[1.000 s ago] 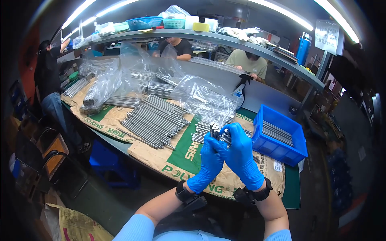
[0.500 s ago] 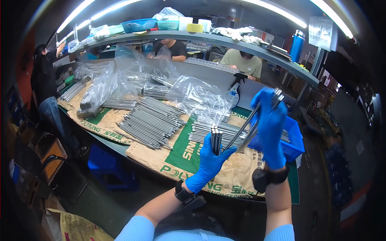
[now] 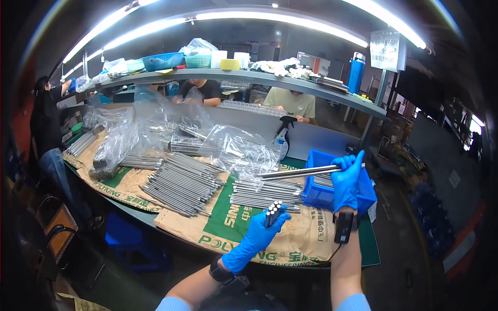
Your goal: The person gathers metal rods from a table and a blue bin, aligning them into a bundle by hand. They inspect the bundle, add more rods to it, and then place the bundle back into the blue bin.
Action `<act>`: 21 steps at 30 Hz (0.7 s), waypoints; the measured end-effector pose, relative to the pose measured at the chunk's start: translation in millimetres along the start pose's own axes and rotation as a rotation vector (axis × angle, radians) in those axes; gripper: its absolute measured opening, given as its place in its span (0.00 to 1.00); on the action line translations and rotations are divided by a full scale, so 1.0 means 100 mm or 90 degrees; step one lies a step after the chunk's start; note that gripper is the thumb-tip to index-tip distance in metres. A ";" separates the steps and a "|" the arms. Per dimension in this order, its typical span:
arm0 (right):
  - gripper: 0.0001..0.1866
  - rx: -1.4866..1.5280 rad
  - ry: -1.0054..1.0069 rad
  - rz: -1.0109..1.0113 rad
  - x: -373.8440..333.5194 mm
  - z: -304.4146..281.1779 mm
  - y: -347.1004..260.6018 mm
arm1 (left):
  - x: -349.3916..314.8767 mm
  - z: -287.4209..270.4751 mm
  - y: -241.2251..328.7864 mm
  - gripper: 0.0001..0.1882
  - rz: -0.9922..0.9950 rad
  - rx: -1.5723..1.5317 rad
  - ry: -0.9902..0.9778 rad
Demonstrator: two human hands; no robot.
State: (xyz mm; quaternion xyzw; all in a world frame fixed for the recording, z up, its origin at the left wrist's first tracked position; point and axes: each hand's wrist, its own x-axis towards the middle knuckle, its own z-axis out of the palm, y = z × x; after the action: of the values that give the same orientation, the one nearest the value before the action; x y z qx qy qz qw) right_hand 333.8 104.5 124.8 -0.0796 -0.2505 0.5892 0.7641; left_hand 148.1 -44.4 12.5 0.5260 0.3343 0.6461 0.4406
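Above a papered worktop (image 3: 369, 249), metal held two ways

Closest to the worker's body, the left hand (image 3: 258, 229) has its grip wrapped around a tight bundle of metal rods (image 3: 273, 211), pale ends up; bunched like that, I'd say they stay together and the ends can be looked over. Out to the side, the right hand (image 3: 346, 184) clasps a few rods (image 3: 298, 172) near one end, almost level, their free lengths reaching leftward past the rim of the blue bin (image 3: 324, 200). Whether they touch it, I cannot tell. More rods lie lengthwise within the bin, whose walls likely stop them rolling.

Brown paper sacks (image 3: 179, 224) cover the surface, perhaps to spare the metal from scratches. On them rest a small row of rods (image 3: 264, 195) and, leftward, a broader spread (image 3: 181, 184), laid roughly parallel, probably for easy picking.

Beyond sits a clear plastic bag (image 3: 241, 147), beside a spray bottle (image 3: 281, 141) near the grey partition. Overhead, a shelf (image 3: 238, 78) keeps baskets (image 3: 163, 62) and a blue flask (image 3: 356, 75) off the work area. Behind it, a co-worker in a pale top (image 3: 288, 103) bends forward.
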 end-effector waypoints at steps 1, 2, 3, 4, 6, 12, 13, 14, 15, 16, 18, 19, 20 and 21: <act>0.24 0.142 -0.046 0.057 -0.04 -0.09 0.01 | 0.03 0.02 0.00 0.13 0.004 -0.002 -0.004; 0.25 0.288 -0.090 0.125 -0.09 -0.17 0.08 | 0.05 0.00 -0.01 0.14 -0.011 0.003 0.037; 0.25 0.288 -0.091 0.123 -0.19 -0.21 0.10 | 0.08 0.00 -0.02 0.15 -0.027 0.005 0.070; 0.26 0.312 -0.083 0.157 -0.31 -0.24 0.15 | 0.09 0.01 -0.02 0.16 -0.043 0.006 0.105; 0.26 0.230 -0.066 0.163 -0.54 -0.40 0.38 | 0.10 -0.05 0.00 0.17 -0.008 -0.044 0.126; 0.19 0.243 0.116 0.313 -1.04 -1.10 0.98 | 0.16 -0.22 -0.10 0.14 0.151 -0.104 0.227; 0.18 0.228 0.158 0.357 -1.08 -1.18 1.02 | 0.15 -0.23 -0.11 0.14 0.149 -0.102 0.232; 0.18 0.212 0.201 0.399 -1.12 -1.25 1.06 | 0.13 -0.23 -0.12 0.12 0.132 -0.126 0.217; 0.18 0.213 0.201 0.410 -1.21 -1.18 1.06 | 0.11 -0.27 -0.10 0.10 0.118 -0.145 0.207; 0.17 0.192 0.192 0.489 -1.32 -1.11 1.03 | 0.09 -0.31 -0.09 0.07 0.103 -0.165 0.197; 0.20 0.172 0.180 0.568 -1.52 -1.15 0.92 | 0.04 -0.38 -0.14 0.06 0.090 -0.162 0.211; 0.23 0.079 0.100 0.670 -1.63 -1.34 0.81 | 0.02 -0.40 -0.18 0.05 0.076 -0.164 0.218; 0.26 -0.018 0.020 0.766 -1.69 -1.39 0.70 | 0.02 -0.38 -0.21 0.04 0.059 -0.168 0.225; 0.26 -0.020 0.023 0.765 -1.63 -1.37 0.66 | 0.09 -0.36 -0.22 0.04 0.057 -0.171 0.224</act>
State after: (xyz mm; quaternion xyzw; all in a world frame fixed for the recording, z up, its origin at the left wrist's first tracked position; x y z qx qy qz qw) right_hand 312.8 -6.0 -68.0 -0.2286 -0.1573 0.9126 0.3003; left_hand 117.0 -26.5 -12.3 0.3558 0.2936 0.7855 0.4126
